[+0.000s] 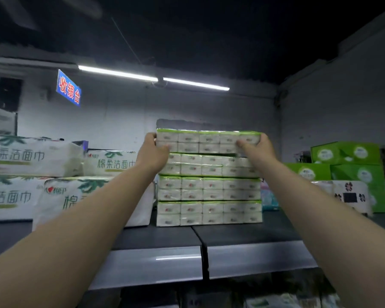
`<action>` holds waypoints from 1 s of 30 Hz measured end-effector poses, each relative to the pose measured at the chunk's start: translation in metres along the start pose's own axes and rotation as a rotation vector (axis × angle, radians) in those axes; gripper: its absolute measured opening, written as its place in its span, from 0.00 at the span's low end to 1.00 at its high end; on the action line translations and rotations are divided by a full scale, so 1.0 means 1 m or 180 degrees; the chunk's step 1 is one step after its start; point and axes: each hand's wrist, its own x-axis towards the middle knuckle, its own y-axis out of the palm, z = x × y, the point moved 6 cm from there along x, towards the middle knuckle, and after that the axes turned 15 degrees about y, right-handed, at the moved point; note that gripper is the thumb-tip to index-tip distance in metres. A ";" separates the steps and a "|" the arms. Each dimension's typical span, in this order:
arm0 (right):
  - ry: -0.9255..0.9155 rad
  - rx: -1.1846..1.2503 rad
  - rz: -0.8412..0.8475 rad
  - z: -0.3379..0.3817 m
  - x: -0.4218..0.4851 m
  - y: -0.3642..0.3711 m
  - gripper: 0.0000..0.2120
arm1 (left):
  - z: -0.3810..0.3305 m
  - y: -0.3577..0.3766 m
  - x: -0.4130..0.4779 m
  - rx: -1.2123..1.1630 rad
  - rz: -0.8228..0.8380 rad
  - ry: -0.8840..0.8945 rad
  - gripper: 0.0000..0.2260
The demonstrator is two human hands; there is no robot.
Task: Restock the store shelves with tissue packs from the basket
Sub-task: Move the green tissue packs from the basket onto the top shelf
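A white tissue pack with a green top edge (208, 141) lies on top of a stack of three like packs (209, 190) on the top shelf (242, 234). My left hand (152, 152) grips the top pack's left end, thumb on its front face. At the right end my right hand (257, 148) holds it the same way, fingers curled round the corner. Both arms reach up from the lower corners. The basket is out of view.
Large white facial-tissue bags (31, 156) are piled at the left of the shelf. Green boxes (347, 158) and a white pack (349, 196) stand at the right. The shelf's grey front lip (253, 258) runs below. A blue sign (68, 88) hangs on the wall.
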 end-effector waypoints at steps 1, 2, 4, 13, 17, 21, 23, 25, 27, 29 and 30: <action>0.0071 -0.0075 -0.0007 -0.007 0.005 0.005 0.28 | 0.004 0.003 0.000 0.0132 0.0100 -0.0032 0.16; 0.0108 -0.0146 -0.0008 -0.013 0.008 0.008 0.30 | 0.008 0.005 0.001 0.0260 0.0164 -0.0018 0.17; 0.0121 -0.0192 -0.0024 -0.021 0.013 0.014 0.31 | 0.013 0.007 0.004 0.0456 0.0217 0.0051 0.19; -0.0328 -0.1040 -0.0482 -0.023 -0.016 0.014 0.40 | 0.009 0.017 -0.013 0.1175 0.0664 0.0202 0.35; -0.1133 -0.2225 -0.0281 -0.020 -0.055 0.009 0.40 | -0.021 0.027 -0.038 0.2109 0.1012 0.0744 0.36; -0.1295 -0.3084 0.0021 -0.033 -0.083 -0.014 0.40 | -0.053 0.046 -0.076 0.2279 0.1645 0.1130 0.36; -0.1256 -0.3242 0.0055 -0.039 -0.096 -0.036 0.40 | -0.066 0.053 -0.097 0.2253 0.1886 0.1195 0.37; -0.1175 -0.3295 0.0090 -0.046 -0.111 -0.061 0.40 | -0.081 0.059 -0.121 0.2299 0.2049 0.1327 0.36; -0.1083 -0.3307 0.0179 -0.057 -0.130 -0.089 0.40 | -0.094 0.066 -0.146 0.2365 0.2205 0.1419 0.36; -0.0927 -0.3403 0.0309 -0.075 -0.151 -0.117 0.39 | -0.103 0.077 -0.173 0.2392 0.2387 0.1433 0.36; -0.0828 -0.3483 0.0384 -0.085 -0.162 -0.131 0.39 | -0.107 0.083 -0.189 0.2364 0.2507 0.1416 0.35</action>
